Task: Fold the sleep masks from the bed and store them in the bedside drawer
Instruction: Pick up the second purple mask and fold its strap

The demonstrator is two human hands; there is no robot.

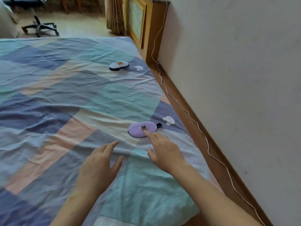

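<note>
A purple sleep mask [140,129] with a dark edge and strap lies flat on the patchwork bed cover [65,98], near the bed's right edge. My right hand [164,150] reaches over it, and its forefinger tip touches the mask's near side. My left hand [97,168] hovers over the cover to the left, fingers straight and spread, holding nothing. A second mask [118,65], light blue with a dark rim, lies further up the bed by the same edge. No drawer is in view.
A white wall [236,79] runs along the bed's right side, with a wooden ledge [192,115] and a white cable [184,106] on it. A wooden radiator cover [140,22] and curtain stand beyond the bed. An office chair base [40,28] is at far left.
</note>
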